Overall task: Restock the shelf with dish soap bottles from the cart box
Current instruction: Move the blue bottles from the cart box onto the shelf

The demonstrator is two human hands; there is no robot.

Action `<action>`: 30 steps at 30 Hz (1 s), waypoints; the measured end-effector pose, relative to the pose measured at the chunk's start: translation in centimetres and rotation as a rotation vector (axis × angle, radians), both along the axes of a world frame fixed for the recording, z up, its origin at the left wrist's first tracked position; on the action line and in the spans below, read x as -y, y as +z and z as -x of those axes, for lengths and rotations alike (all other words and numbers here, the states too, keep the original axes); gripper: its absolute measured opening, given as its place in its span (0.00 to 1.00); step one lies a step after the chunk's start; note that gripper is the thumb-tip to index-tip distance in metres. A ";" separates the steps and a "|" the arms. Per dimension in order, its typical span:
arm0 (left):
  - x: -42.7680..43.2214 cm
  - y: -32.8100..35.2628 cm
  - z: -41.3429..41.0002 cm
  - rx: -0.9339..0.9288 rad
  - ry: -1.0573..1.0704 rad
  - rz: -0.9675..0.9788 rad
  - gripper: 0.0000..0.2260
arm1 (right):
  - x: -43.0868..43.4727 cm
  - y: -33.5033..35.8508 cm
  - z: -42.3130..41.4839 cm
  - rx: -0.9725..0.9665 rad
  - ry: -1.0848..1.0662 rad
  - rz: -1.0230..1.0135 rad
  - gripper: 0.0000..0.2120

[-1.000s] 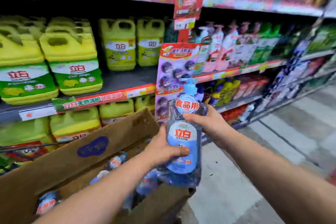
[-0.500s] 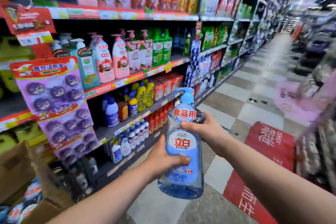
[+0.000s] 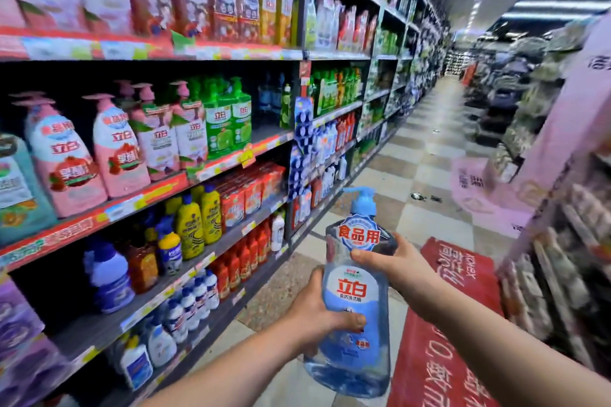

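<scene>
In a store aisle, left hand (image 3: 317, 314) gripping bottle (image 3: 355, 294) low, right hand (image 3: 401, 263) gripping its shoulder, shelf (image 3: 231, 158) alongside

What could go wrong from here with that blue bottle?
1. The blue dish soap bottle hangs over the floor, off any shelf. The left grip wraps its lower body and the right grip its shoulder, so a slip likely means a drop.
2. The green pump bottles stand packed at the shelf edge; pushing it in beside them could topple one.
</scene>
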State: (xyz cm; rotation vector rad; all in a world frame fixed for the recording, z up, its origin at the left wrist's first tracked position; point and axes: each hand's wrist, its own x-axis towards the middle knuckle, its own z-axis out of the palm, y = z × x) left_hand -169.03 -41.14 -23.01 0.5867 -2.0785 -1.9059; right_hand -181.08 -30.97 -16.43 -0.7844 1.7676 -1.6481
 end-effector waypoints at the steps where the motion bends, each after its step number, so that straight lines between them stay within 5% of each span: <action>1: 1.4 0.1 2.0 -0.005 -0.011 -0.010 0.41 | 1.2 0.4 1.7 -0.010 0.014 0.005 0.22; 7: 9.5 0.7 11.7 -0.034 -0.066 -0.078 0.37 | 8.5 1.4 10.3 0.021 -0.089 -0.004 0.22; 16: 17.9 -0.2 22.4 -0.010 0.007 -0.124 0.32 | 17.4 1.3 21.8 0.018 -0.057 -0.240 0.34; 30: 29.3 1.2 43.2 -0.046 0.357 -0.035 0.35 | 33.8 2.6 44.2 -0.049 0.228 -0.112 0.14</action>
